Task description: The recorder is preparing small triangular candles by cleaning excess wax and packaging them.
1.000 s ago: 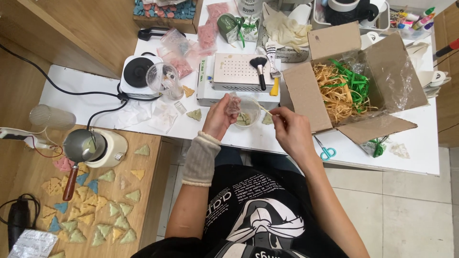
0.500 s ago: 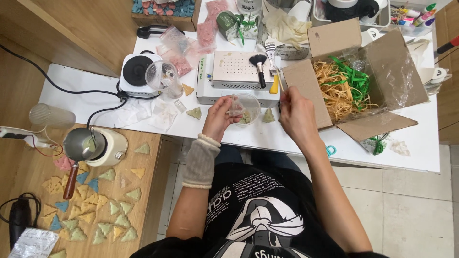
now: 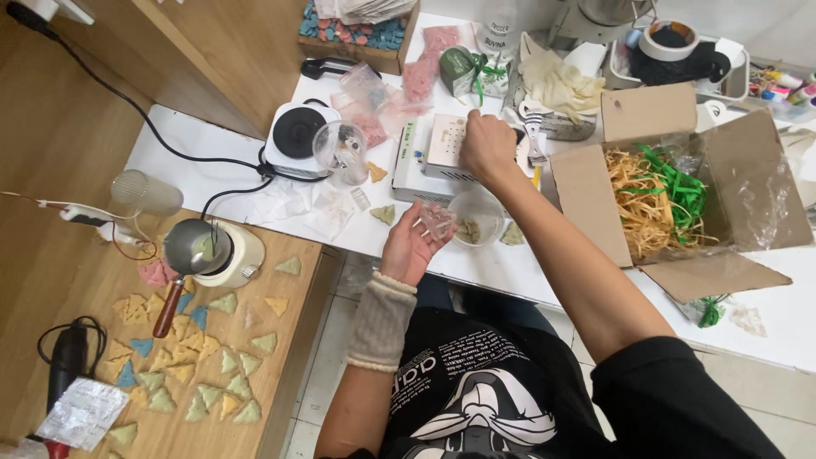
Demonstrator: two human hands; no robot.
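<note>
While cradling a clear packet (image 3: 437, 219), left hand (image 3: 410, 246) palm-up; right hand (image 3: 486, 146) curled on white box (image 3: 438, 157).

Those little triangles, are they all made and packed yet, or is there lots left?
Not all. Many coloured triangles lie finished on the wooden board. Right now the left hand holds a small clear bag, while the right hand reaches onto the white box-shaped device. Still loose on the white table: two triangles and an open cardboard box of paper shreds.

A white bench (image 3: 212, 174) is loaded with a cardboard box (image 3: 680, 195), a hot plate (image 3: 297, 136) and a clear cup (image 3: 474, 217).
</note>
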